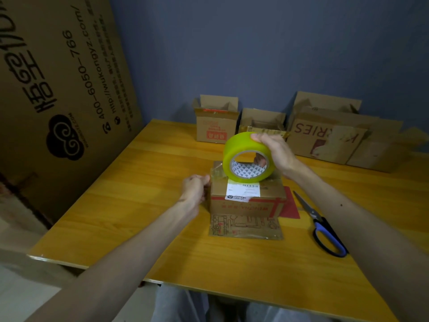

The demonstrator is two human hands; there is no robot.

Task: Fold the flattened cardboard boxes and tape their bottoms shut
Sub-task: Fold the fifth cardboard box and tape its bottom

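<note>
A small cardboard box (246,201) with a white shipping label stands folded in the middle of the yellow table (144,182). A roll of yellow-green tape (241,145) hovers just above the box's top, gripped by my right hand (274,152) with fingers over the rim and through the core. A clear strip runs from the roll to the box's left top edge, where my left hand (197,185) pinches the free tape end (216,175). A flat box flap lies on the table in front of the box.
Blue-handled scissors (322,226) lie right of the box, with a red sheet (290,203) beside it. Three folded open boxes (216,124) (262,122) (325,135) stand along the back edge. A big printed carton (58,89) leans at the left.
</note>
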